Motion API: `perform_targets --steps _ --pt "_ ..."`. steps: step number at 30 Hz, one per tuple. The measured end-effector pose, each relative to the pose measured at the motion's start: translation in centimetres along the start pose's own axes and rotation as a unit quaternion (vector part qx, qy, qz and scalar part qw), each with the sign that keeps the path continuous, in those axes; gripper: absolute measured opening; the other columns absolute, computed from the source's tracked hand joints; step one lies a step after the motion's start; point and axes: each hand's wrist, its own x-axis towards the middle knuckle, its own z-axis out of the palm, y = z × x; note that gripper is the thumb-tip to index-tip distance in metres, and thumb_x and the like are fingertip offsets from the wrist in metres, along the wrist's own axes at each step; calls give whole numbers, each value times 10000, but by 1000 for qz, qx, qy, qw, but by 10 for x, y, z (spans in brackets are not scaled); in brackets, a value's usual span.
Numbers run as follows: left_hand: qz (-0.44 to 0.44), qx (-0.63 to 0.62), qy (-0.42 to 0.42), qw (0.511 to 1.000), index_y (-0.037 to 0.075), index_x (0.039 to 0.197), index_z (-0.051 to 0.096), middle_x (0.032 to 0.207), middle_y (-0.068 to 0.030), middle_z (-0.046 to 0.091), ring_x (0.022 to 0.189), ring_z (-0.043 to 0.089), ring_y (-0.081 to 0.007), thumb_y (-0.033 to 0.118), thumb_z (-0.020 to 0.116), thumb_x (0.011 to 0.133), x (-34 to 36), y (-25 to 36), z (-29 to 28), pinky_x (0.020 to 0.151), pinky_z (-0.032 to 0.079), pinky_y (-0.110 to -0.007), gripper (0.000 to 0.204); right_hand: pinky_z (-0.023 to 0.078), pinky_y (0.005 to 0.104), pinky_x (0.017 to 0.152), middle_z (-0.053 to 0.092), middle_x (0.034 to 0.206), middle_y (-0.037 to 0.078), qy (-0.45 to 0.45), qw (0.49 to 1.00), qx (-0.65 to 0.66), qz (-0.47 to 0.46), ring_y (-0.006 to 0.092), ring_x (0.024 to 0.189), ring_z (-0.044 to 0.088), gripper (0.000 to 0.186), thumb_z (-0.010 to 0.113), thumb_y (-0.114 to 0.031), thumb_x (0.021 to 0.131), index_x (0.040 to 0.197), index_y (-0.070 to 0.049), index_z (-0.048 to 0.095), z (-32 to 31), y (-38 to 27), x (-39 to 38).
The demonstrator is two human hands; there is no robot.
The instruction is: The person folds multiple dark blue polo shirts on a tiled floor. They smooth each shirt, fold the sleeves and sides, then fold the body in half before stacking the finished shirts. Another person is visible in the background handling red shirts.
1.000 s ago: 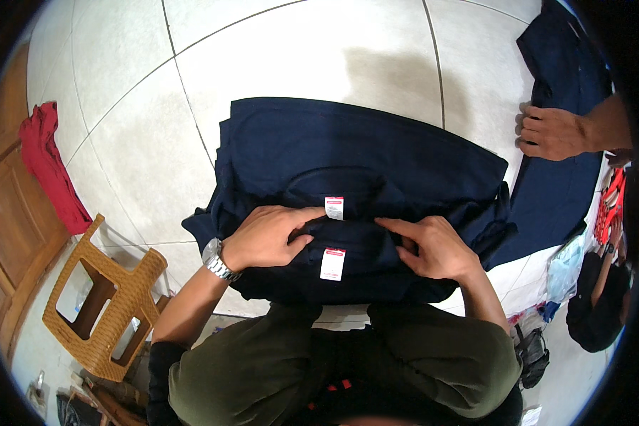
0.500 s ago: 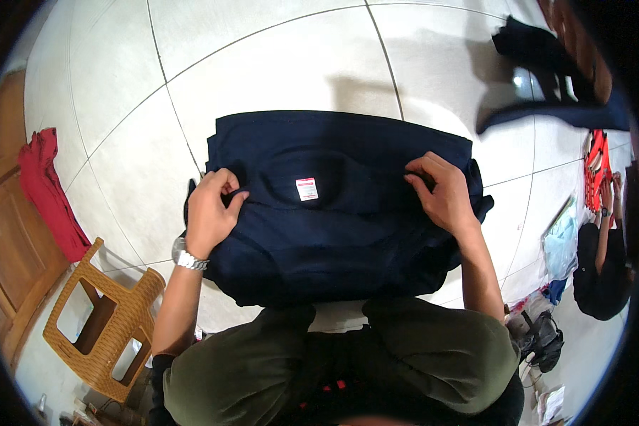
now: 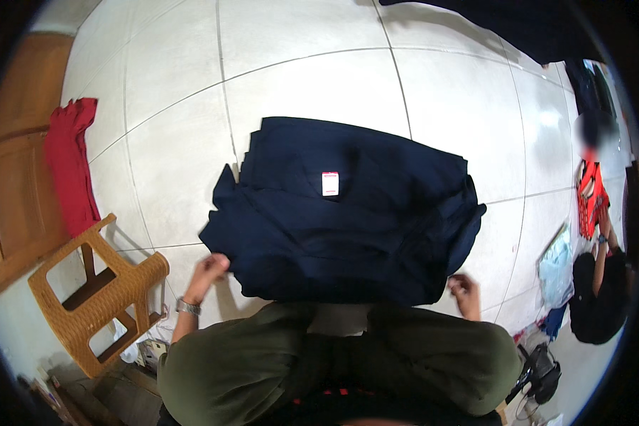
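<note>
A stack of folded navy garments (image 3: 348, 241) lies on the tiled floor before my knees, its layered edges showing at the left and far sides. In the neckline of the top one is a small white and red label (image 3: 330, 184). Close by the near left corner is my left hand (image 3: 209, 274), fingers bent and loosely apart, fingertips at the cloth's edge; no cloth shows in its grip. Slightly blurred, my right hand (image 3: 466, 291) hovers off the near right corner with fingers curled loosely and nothing visible in them.
A brown woven-pattern plastic stool (image 3: 96, 291) lies tipped at the left, near a red garment (image 3: 74, 167) and a wooden door (image 3: 21, 192). Dark cloth (image 3: 497, 25) hangs at the far right. Another person's arm (image 3: 602, 248) reaches toward an orange-red item (image 3: 591, 199) at the right.
Both my hands have left the collar area and come back toward my knees, beside the stack's near corners. The neckline has sagged. The dark cloth at the far right has shifted upward.
</note>
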Motion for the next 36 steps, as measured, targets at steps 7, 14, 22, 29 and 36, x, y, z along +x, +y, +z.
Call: perform_targets --steps 7,14,22,29,36 --pt "-38 -20 -32 999 -88 1336 579 969 -99 713 709 665 -140 364 896 886 -29 -34 65 630 540 -280 712 521 380 944 764 1113 169 32 981 190 -3 254 990 705 626 888 -303 833 1282 78 676 72 10 -12" --pt "-53 -211 -42 975 -42 1352 586 1097 -109 735 853 702 -204 205 867 894 -34 -1 87 745 576 -364 592 523 377 947 757 1130 153 -23 969 244 -40 242 1013 700 444 804 -149 895 1264 60 675 65 -14 -1" --pt "136 -238 -31 961 -11 1383 630 1331 -100 717 1224 673 -215 65 876 835 0 26 93 1103 498 -372 605 554 360 979 737 1187 146 -13 941 316 -121 214 1067 703 435 765 -116 957 1322 64 610 59 -55 41" --pt "211 -193 -61 956 -10 1398 626 1325 -83 716 1211 656 -208 34 835 828 7 34 76 1112 465 -378 608 548 373 996 735 1228 128 -102 946 256 -169 215 1080 694 503 788 -132 949 1378 52 600 36 -59 52" --pt "4 132 -158 979 -47 1486 532 1192 -124 761 976 745 -188 237 955 786 -15 19 14 930 578 -339 865 618 350 842 785 1065 122 -410 896 -160 -60 191 909 755 422 829 -345 939 1172 4 785 -14 -37 31"
